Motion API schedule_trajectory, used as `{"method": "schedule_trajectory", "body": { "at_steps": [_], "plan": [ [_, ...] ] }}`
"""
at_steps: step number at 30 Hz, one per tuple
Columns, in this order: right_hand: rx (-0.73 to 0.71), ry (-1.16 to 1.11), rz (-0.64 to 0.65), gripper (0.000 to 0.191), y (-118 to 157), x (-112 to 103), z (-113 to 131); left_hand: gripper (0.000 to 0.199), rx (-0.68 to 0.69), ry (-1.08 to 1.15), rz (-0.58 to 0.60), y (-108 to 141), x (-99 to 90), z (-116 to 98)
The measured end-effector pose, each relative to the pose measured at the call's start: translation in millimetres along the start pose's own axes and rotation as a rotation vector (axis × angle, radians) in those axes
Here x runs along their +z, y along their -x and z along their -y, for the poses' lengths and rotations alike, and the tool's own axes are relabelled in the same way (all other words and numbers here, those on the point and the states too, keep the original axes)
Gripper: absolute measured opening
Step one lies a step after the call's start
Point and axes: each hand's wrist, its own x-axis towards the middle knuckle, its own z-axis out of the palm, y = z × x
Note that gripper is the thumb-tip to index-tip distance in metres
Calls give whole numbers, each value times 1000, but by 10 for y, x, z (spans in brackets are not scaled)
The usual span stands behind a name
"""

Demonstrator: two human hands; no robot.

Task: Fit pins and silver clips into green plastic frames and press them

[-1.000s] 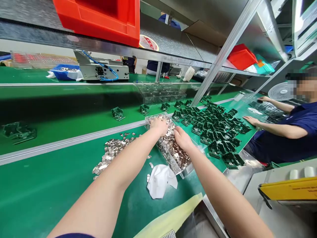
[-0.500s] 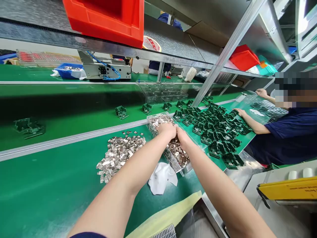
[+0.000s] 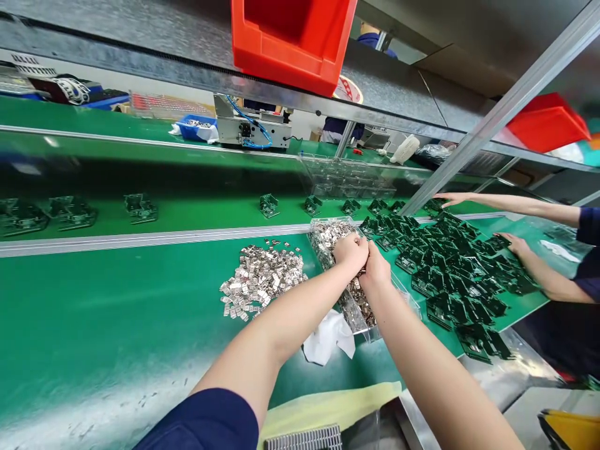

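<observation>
My left hand (image 3: 350,252) and my right hand (image 3: 376,265) are cupped together over a long clear plastic tray (image 3: 349,312). The fingers of both curl inward, and a few small metal parts (image 3: 360,272) show between them; how many they hold is hidden. More of these silvery, flat pieces fill the tray at both ends. To the left, a loose pile of the same small metal parts (image 3: 262,275) lies on the green bench. A crumpled white cloth (image 3: 329,337) sits against the tray's near left side, below my left forearm.
Many green circuit boards (image 3: 450,262) are heaped right of the tray, where a co-worker's hands (image 3: 515,244) reach in. Several boards stand on the strip (image 3: 197,206) behind the metal rail (image 3: 154,239). A red bin (image 3: 290,56) overhangs on the shelf; a slanted post (image 3: 487,119) rises at right.
The view has swung left, so everything sits farther right. My hands have closed together more over the tray. The co-worker's far arm now stretches to the back boards.
</observation>
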Motion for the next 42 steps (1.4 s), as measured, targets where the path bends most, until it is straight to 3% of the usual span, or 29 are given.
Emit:
{"method": "schedule_trajectory", "body": {
  "at_steps": [4,11,17,21,25,31,42],
  "plan": [
    [-8,-83,-54,15,83,99,27,18,-19,143,-92,43,-49,-5],
    [-93,-133,-16,12,288,144,222,14,54,321,-192,151,-136,-100],
    [-173,-146,87,17,577,363,320,13,142,349,-227,205,-541,-148],
    [-166,-153,156,22,874,591,134,17,153,298,-270,233,-888,76],
    [-110,-155,178,27,1094,719,-219,16,123,235,-287,227,-1055,468],
    [-89,-97,113,30,1058,707,-657,14,74,170,-258,138,-948,890],
    [-246,257,26,24,936,605,-868,20,97,32,-159,89,-909,980]
  ]
}}
